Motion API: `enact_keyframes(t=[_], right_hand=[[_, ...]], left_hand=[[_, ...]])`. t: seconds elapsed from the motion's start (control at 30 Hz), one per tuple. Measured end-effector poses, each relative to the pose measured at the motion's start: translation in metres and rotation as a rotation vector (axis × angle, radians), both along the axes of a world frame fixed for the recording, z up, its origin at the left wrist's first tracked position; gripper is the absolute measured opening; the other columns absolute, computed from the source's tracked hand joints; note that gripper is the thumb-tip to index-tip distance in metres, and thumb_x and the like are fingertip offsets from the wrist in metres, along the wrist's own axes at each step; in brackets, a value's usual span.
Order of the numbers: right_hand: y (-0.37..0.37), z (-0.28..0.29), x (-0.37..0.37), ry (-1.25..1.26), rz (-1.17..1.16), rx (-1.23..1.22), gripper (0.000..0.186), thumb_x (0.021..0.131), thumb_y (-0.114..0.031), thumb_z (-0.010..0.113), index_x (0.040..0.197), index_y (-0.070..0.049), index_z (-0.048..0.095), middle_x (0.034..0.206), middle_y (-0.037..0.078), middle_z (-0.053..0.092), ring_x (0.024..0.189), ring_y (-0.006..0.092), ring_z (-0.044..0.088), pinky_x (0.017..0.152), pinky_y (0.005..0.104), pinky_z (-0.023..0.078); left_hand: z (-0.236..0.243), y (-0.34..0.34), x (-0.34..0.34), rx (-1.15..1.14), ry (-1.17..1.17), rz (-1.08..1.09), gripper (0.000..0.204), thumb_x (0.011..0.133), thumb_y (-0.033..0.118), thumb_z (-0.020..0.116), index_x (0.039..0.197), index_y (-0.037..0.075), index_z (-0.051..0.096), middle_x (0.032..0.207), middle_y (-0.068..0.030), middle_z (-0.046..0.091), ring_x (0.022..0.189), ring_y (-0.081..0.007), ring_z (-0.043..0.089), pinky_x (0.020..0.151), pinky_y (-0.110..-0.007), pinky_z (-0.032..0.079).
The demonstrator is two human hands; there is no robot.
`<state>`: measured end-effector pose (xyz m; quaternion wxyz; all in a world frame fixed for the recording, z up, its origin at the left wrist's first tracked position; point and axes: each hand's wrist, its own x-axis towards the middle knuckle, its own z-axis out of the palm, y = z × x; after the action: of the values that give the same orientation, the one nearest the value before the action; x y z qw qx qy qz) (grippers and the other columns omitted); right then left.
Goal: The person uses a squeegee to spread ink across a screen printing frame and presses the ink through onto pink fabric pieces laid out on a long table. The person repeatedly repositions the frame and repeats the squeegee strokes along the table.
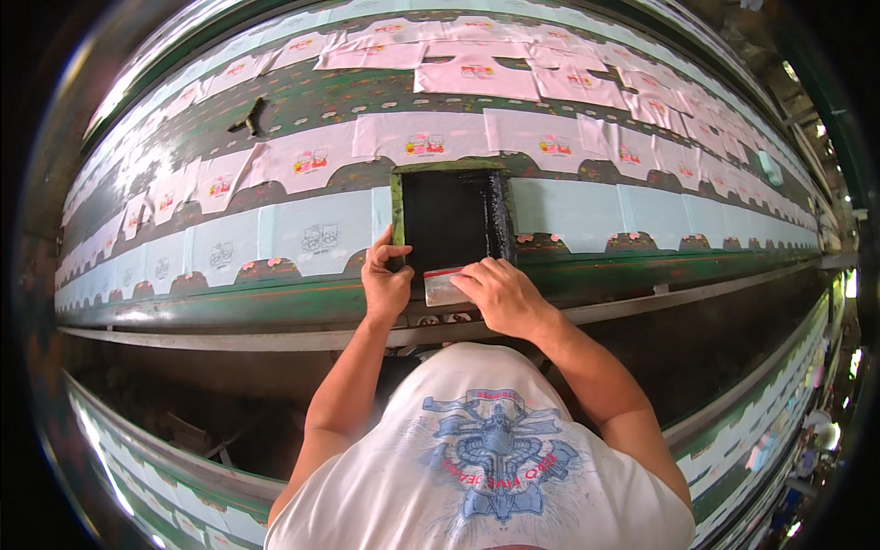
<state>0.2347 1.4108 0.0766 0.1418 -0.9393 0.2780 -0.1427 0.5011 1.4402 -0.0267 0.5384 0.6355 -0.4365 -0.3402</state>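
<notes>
A screen-printing frame (398,197) with a dark mesh and green-stained edges lies on the row of light blue fabric pieces (302,236) nearest me. My left hand (386,280) is closed on the frame's near left side, the thumb bent inward. My right hand (504,293) grips a squeegee (442,291), a flat pale blade with a red strip along its top, at the frame's near end. To the left of the frame, blue pieces carry dark outline prints. On its right, the blue pieces (642,213) look plain from here. Fabric under the frame is hidden.
Farther rows hold pink fabric pieces (420,137) with coloured cartoon prints, some overlapping. A small dark tool-like object (247,117) lies on the green table (312,92) at far left. A metal rail (211,341) runs along the near edge. Another table (183,477) stands behind me.
</notes>
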Motion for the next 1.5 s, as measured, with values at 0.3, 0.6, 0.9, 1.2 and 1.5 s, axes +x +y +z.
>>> enact_keyframes(t=[0.3, 0.6, 0.9, 1.2, 1.5], right_hand=[[-0.126, 0.013, 0.025, 0.057, -0.039, 0.226, 0.025, 0.097, -0.004, 0.071, 0.120, -0.005, 0.080, 0.117, 0.018, 0.077, 0.118, 0.0406, 0.072, 0.107, 0.0527, 0.058], [-0.172, 0.002, 0.060, 0.010, -0.220, 0.174, 0.043, 0.092, 0.001, 0.064, 0.129, -0.009, 0.082, 0.122, 0.018, 0.080, 0.122, 0.0395, 0.075, 0.109, 0.0524, 0.059], [-0.095, -0.005, 0.042, 0.015, -0.172, 0.073, 0.048, 0.090, 0.010, 0.063, 0.130, -0.009, 0.082, 0.115, 0.014, 0.077, 0.112, 0.0391, 0.071, 0.103, 0.0514, 0.058], [0.012, 0.002, 0.026, -0.027, -0.189, 0.061, 0.050, 0.088, 0.008, 0.065, 0.134, -0.007, 0.079, 0.124, 0.011, 0.075, 0.116, 0.0356, 0.068, 0.107, 0.0489, 0.055], [0.040, -0.008, -0.010, -0.230, -0.412, 0.086, 0.050, 0.098, -0.024, 0.088, 0.143, -0.009, 0.075, 0.153, 0.013, 0.067, 0.145, 0.0377, 0.059, 0.125, 0.0502, 0.045]], left_hand=[[0.028, 0.003, 0.013, -0.047, -0.806, -0.140, 0.054, 0.094, 0.010, 0.079, 0.147, 0.002, 0.072, 0.155, -0.0210, 0.066, 0.144, -0.0437, 0.058, 0.120, -0.056, 0.047], [0.056, -0.005, 0.020, -0.011, -1.049, -0.241, 0.044, 0.096, 0.003, 0.071, 0.140, 0.004, 0.076, 0.143, -0.0179, 0.071, 0.142, -0.0409, 0.059, 0.114, -0.056, 0.048], [0.054, -0.011, 0.025, -0.061, -1.043, -0.268, 0.041, 0.095, 0.004, 0.067, 0.135, 0.002, 0.079, 0.138, -0.0209, 0.074, 0.137, -0.0410, 0.062, 0.113, -0.054, 0.049], [0.017, 0.001, 0.012, -0.073, -0.572, -0.114, 0.050, 0.096, 0.006, 0.078, 0.146, 0.003, 0.075, 0.150, -0.0240, 0.067, 0.140, -0.0441, 0.060, 0.119, -0.054, 0.049], [0.014, 0.003, -0.002, 0.040, -0.220, -0.025, 0.056, 0.077, -0.011, 0.069, 0.128, 0.008, 0.085, 0.162, -0.0192, 0.064, 0.152, -0.0378, 0.057, 0.127, -0.048, 0.046]])
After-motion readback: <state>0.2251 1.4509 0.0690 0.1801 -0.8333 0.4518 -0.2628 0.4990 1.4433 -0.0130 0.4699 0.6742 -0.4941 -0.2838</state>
